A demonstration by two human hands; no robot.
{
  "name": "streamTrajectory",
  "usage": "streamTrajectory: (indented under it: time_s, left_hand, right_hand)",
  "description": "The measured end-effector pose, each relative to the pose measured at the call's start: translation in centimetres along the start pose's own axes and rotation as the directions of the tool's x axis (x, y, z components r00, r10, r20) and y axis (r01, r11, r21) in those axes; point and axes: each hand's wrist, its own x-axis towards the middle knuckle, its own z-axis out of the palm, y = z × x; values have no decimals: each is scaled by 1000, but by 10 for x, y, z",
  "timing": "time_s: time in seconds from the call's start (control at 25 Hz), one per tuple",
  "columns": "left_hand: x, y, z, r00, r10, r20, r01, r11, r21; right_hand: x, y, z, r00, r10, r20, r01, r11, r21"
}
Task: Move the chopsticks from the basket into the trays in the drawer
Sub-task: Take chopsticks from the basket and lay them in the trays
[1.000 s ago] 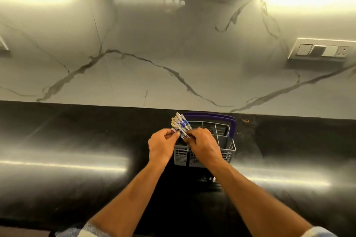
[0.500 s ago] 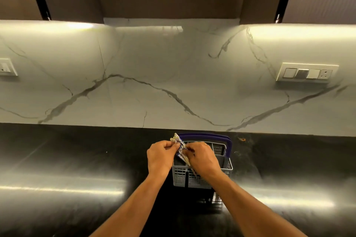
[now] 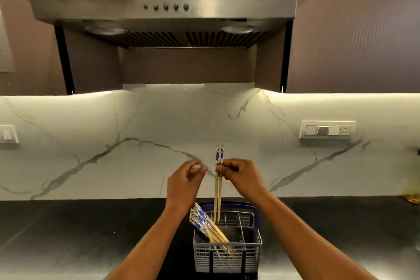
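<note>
A grey plastic basket [image 3: 227, 257] with a purple handle stands on the dark counter near the front. Several wooden chopsticks with blue-and-white tops [image 3: 204, 223] lean out of its left compartment. My right hand [image 3: 241, 177] pinches a pair of chopsticks [image 3: 218, 193] near their patterned tops and holds them upright, tips just above the basket. My left hand [image 3: 185, 179] hovers beside them to the left, fingers loosely curled, holding nothing. The drawer and its trays are out of view.
A black glossy counter [image 3: 79, 234] runs left and right under a white marble backsplash. A steel range hood [image 3: 163, 13] hangs overhead. Switch plates sit on the wall at the right [image 3: 327, 130] and the far left [image 3: 8, 134].
My right hand has lifted a pair of chopsticks up out of the bundle. My left hand has let go of the bundle and risen too. The head view has tilted upward.
</note>
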Motion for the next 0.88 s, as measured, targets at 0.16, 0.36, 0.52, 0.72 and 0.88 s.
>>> streamTrajectory:
  time_s: [0.16,0.36,0.52,0.72,0.88]
  left_hand:
    - [23,66,-7,961,173,216,-129,971,-201]
    - [15,94,-9,930,262,259,-179,935,-305]
    - [1,97,-5,928,261,266,-142,907,-396]
    - [-8,100,-1,945,229,232,-115,900,-421]
    - [-15,102,2,962,202,186,-99,888,-449]
  right_hand:
    - [-5,-33,-24,996,-49,79,40,993,111]
    - [-18,-50,-47,987,-60,151,42,992,115]
    - [-29,-52,-59,977,-51,209,22,990,136]
    - [-35,-53,-63,971,-34,237,4,992,125]
    - [-41,-50,-64,968,-8,252,-31,988,151]
